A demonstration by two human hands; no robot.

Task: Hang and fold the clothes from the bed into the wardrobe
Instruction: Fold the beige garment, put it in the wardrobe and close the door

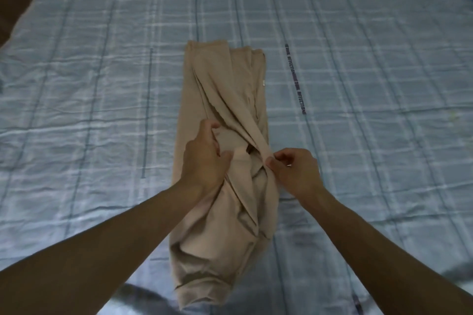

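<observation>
Fingers (271, 161): a fold of the beige garment (222, 89) is pinched by the right hand (294, 170); cloth is gripped by the left hand (203, 158).
Place: it is laid lengthwise on the bed sheet (102, 89), twisted midway.
Risk: the fold may be undone by an uneven pull.

Matt beige cloth garment (222, 100) on wrinkled checked bedsheet (102, 84).

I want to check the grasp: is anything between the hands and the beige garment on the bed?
Nothing visible. The left hand and the right hand both pinch the beige garment directly, on the bedsheet. The wardrobe is out of view.
</observation>
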